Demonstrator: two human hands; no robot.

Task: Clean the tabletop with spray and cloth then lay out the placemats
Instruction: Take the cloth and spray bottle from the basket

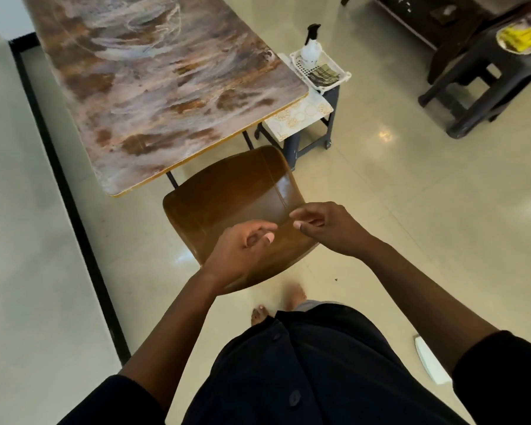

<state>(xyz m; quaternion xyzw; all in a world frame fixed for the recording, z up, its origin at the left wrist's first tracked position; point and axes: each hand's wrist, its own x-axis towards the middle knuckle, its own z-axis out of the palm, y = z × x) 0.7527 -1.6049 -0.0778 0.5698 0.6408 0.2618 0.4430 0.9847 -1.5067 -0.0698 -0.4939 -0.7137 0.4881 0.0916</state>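
Observation:
The table has a brown and white marbled top with nothing on it. To its right a white tray sits on a dark stool and holds a clear spray bottle with a black head and a dark folded cloth. A pale patterned placemat lies on a lower stool under the table's corner. My left hand and my right hand hover over a brown chair, fingers loosely curled, holding nothing.
The brown chair stands at the table's near end, between me and the table. A dark plastic stool with a plate of yellow food is at the far right. Dark furniture lines the back. A wall with a black skirting runs along the left.

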